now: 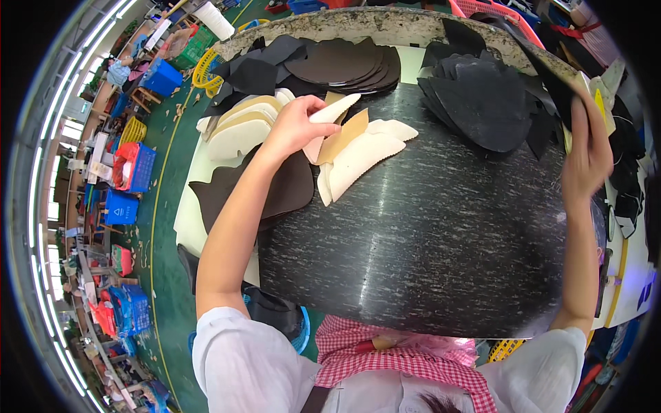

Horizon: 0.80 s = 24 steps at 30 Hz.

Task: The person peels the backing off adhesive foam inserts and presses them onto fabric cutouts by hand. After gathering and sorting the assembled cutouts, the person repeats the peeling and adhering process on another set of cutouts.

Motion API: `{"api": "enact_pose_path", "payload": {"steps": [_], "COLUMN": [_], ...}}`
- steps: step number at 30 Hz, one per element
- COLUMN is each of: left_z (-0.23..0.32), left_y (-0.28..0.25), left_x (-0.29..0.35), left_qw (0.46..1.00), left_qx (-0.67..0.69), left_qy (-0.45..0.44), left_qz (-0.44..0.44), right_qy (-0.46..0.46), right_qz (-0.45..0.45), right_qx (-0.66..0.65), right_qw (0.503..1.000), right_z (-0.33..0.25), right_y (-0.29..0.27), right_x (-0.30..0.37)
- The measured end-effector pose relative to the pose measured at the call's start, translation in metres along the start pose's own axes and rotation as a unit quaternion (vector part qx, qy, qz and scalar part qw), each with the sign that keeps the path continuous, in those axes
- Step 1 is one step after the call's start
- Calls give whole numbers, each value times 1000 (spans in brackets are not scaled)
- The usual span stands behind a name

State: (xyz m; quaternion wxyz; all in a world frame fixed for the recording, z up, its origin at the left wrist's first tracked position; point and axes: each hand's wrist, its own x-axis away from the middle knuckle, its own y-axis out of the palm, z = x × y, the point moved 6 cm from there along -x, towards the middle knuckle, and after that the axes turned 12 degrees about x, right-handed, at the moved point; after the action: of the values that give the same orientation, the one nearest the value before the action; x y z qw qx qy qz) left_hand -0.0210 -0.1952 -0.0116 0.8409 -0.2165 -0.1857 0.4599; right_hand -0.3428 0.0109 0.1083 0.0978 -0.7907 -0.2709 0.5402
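At the left of the dark speckled work board (427,234), my left hand (297,127) is closed with thumb and fingers on a cream cut piece (339,108). Beneath it lie loose cream pieces with serrated edges (361,165) and a tan piece (348,135). Out at the far right, my right hand (589,148) grips a black cut piece (551,79), which stands tilted up beside a black stack. The fingertips are partly hidden behind that piece.
A black stack (478,103) lies at the back right, dark brown rounded pieces (344,65) at the back, and a cream stack (241,131) at the left. Brown pieces (286,186) lie near my left forearm. A raised worn rim (385,24) bounds the far side.
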Motion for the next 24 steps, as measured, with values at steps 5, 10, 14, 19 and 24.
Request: {"api": "enact_pose_path", "payload": {"steps": [5, 10, 14, 19, 24], "left_z": [44, 97, 100, 122, 127], "left_y": [-12, 58, 93, 62, 108], "left_x": [41, 93, 116, 150, 154], "left_qw": [896, 819, 816, 893, 881], "left_qx": [366, 569, 573, 224, 282], "left_qy": [135, 61, 76, 381, 350], "left_qz": [214, 52, -4, 82, -149], "right_qy": [-260, -10, 278, 230, 233], "right_qz": [-387, -421, -531, -472, -488], "right_qx": [-3, -226, -485, -387, -457], "right_qw": [885, 878, 637, 758, 706], "right_z": [-94, -98, -114, -101, -107], "right_y": [2, 21, 51, 31, 28], "right_x": [113, 108, 120, 116, 120]}}
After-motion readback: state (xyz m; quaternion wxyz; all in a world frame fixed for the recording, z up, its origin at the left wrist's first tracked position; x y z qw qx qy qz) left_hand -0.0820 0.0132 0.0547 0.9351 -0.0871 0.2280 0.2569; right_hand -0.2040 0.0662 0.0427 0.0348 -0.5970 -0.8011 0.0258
